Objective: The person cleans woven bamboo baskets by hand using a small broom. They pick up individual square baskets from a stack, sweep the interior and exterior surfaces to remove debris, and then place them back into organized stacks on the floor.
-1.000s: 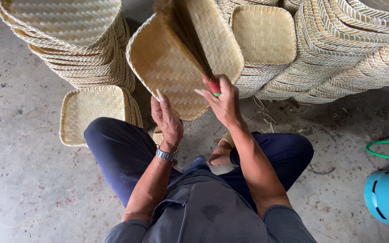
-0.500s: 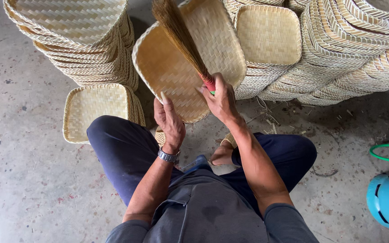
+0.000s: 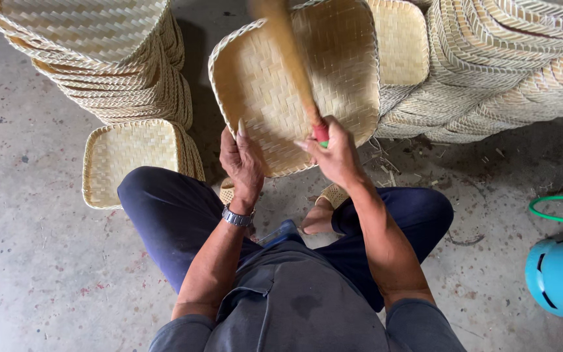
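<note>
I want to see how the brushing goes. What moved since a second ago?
The brush in the right hand swung from leaning right to leaning left across the woven tray. The left hand kept its grip on the tray's lower edge; the basket stacks stayed put.

The person wears a dark grey shirt point(image 3: 301, 313) with short sleeves and dark blue trousers point(image 3: 171, 215). A silver watch point(image 3: 237, 217) sits on the left wrist. The feet are in woven tan sandals point(image 3: 335, 194).
</note>
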